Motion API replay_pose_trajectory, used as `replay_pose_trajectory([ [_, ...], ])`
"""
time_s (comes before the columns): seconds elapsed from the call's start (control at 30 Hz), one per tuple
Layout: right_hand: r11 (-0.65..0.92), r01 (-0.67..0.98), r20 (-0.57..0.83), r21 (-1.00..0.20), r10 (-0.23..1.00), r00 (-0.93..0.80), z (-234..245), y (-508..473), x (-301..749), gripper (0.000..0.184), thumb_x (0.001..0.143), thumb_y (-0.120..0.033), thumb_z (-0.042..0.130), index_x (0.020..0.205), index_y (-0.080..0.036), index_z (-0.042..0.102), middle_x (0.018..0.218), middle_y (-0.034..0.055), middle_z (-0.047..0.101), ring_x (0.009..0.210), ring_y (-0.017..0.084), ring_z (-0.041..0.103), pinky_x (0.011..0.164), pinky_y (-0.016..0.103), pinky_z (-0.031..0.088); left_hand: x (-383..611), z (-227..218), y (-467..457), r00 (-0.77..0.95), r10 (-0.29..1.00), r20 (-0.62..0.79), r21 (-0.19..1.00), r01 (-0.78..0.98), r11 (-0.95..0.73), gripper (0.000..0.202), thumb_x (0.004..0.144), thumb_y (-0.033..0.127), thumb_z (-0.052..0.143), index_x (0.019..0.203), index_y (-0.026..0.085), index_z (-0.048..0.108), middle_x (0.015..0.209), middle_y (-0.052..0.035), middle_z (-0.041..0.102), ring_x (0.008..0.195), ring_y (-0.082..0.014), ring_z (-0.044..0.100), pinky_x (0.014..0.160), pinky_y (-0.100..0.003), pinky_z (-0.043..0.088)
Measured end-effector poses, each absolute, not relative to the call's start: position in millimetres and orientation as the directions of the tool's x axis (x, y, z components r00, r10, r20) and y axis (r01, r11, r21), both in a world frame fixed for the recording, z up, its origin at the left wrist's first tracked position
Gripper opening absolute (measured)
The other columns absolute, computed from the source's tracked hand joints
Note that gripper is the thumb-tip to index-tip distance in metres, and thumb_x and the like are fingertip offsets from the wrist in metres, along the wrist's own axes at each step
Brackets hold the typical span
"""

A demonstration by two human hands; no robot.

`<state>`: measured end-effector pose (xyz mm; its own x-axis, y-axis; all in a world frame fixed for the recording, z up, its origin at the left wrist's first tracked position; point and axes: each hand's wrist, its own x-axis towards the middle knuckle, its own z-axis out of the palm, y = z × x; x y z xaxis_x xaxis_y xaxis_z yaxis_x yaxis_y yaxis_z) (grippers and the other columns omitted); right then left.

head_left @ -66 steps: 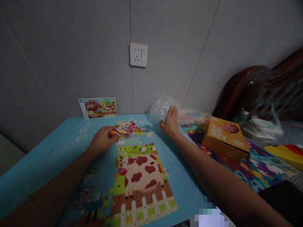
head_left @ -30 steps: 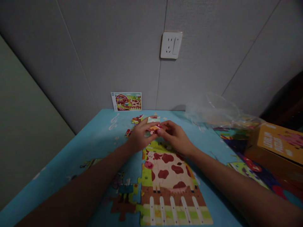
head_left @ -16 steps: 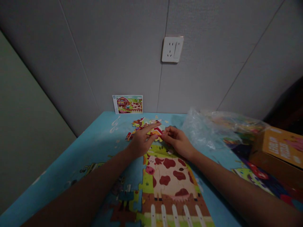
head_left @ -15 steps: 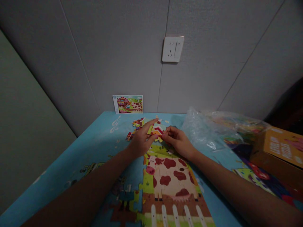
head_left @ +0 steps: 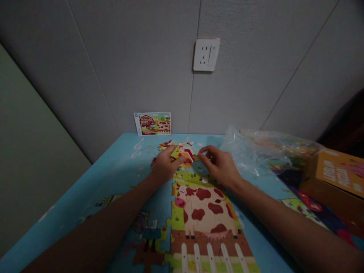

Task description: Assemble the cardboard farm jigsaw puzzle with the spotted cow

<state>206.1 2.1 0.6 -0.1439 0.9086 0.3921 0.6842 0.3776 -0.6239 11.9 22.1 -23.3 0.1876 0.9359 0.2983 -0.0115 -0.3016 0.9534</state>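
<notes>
My left hand [head_left: 165, 163] is closed on a puzzle piece [head_left: 185, 152] with a red-and-white roof pattern, thumb in front and fingers partly hidden behind it. At that piece's right edge, the thumb and index finger of my right hand [head_left: 218, 163] are pinched together on its pale corner. Below my hands lies the joined part of the puzzle [head_left: 209, 212], showing a spotted cow, grass and a white fence. Loose puzzle pieces [head_left: 165, 145] rest behind my left hand, partly covered by it.
A reference picture card [head_left: 155, 124] leans against the wall at the back. To the right lie a clear plastic bag [head_left: 241, 151] and an orange puzzle box [head_left: 338, 174]. A white socket [head_left: 206, 55] is on the wall. The blue patterned cover [head_left: 113, 170] lies underneath.
The held piece has been lifted and tilted, with its roof pattern turned more to view. My left fingers have drawn back and bent behind it; my right hand has shifted slightly right and up.
</notes>
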Motion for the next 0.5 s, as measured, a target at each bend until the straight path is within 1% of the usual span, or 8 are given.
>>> replay_pose_trajectory([
  [0.03,0.310,0.811,0.413,-0.496,0.906,-0.093,5,1,210,0.035,0.089,-0.043,0.051,0.111,-0.018,0.061,0.065,0.0041,0.064,0.056,0.018,0.058,0.058,0.030,0.041,11,-23,23,0.170,0.938,0.302,0.951,0.012,-0.308,0.030,0.073,0.033,0.071,0.096,0.017,0.062,0.079,-0.0026,0.069,0.069,-0.0190,0.067,0.063,-0.029,0.055],
  [0.1,0.078,0.966,0.407,-0.246,0.913,0.030,13,1,219,0.060,0.087,-0.042,0.054,0.138,-0.011,0.043,0.070,0.0105,0.069,0.064,0.026,0.064,0.060,0.033,0.044,10,-23,24,0.117,0.937,0.329,0.937,0.079,-0.339,0.026,0.072,0.032,0.070,0.091,0.016,0.062,0.079,-0.0026,0.068,0.070,-0.0184,0.066,0.064,-0.028,0.053],
  [0.2,-0.180,0.983,0.285,-0.046,0.940,0.185,16,6,239,0.095,0.083,-0.044,0.059,0.147,0.009,0.014,0.084,0.0249,0.070,0.077,0.035,0.069,0.063,0.038,0.047,8,-21,25,0.073,0.925,0.372,0.914,0.147,-0.379,0.023,0.073,0.030,0.068,0.088,0.015,0.061,0.079,-0.0025,0.066,0.074,-0.0180,0.064,0.067,-0.027,0.052],
  [0.27,-0.250,0.968,0.206,0.005,0.948,0.244,16,12,252,0.082,0.082,-0.037,0.059,0.141,0.012,0.029,0.093,0.0308,0.069,0.086,0.037,0.069,0.066,0.039,0.049,8,-21,25,0.075,0.921,0.382,0.908,0.156,-0.389,0.023,0.074,0.030,0.067,0.090,0.014,0.060,0.079,-0.0023,0.065,0.075,-0.0179,0.063,0.067,-0.027,0.051],
  [0.33,-0.251,0.967,0.157,0.031,0.957,0.244,17,17,262,0.046,0.083,-0.023,0.053,0.120,0.003,0.061,0.094,0.0295,0.069,0.088,0.036,0.069,0.066,0.037,0.049,8,-20,24,0.075,0.918,0.389,0.902,0.171,-0.396,0.023,0.074,0.030,0.066,0.090,0.014,0.060,0.079,-0.0021,0.065,0.075,-0.0176,0.062,0.066,-0.026,0.049],
  [0.37,-0.257,0.966,0.168,0.031,0.954,0.248,19,18,264,0.036,0.082,-0.020,0.050,0.108,-0.001,0.069,0.090,0.0277,0.070,0.086,0.035,0.069,0.065,0.036,0.048,8,-20,24,0.076,0.917,0.391,0.900,0.177,-0.398,0.022,0.074,0.029,0.066,0.089,0.014,0.060,0.079,-0.0023,0.065,0.074,-0.0174,0.062,0.065,-0.026,0.049],
  [0.43,-0.241,0.971,0.290,-0.001,0.929,0.231,24,17,263,0.031,0.085,-0.020,0.046,0.094,-0.008,0.074,0.081,0.0228,0.072,0.078,0.032,0.070,0.062,0.034,0.047,8,-21,24,0.082,0.916,0.393,0.899,0.178,-0.401,0.022,0.075,0.030,0.066,0.090,0.014,0.060,0.080,-0.0031,0.065,0.073,-0.0174,0.062,0.064,-0.026,0.048],
  [0.5,-0.164,0.984,0.508,-0.072,0.843,0.178,31,15,259,0.033,0.089,-0.028,0.045,0.098,-0.013,0.072,0.075,0.0169,0.072,0.070,0.028,0.069,0.060,0.032,0.045,8,-22,25,0.087,0.911,0.402,0.894,0.177,-0.412,0.021,0.077,0.030,0.064,0.090,0.014,0.061,0.083,-0.0045,0.066,0.075,-0.0181,0.062,0.065,-0.027,0.048],
])
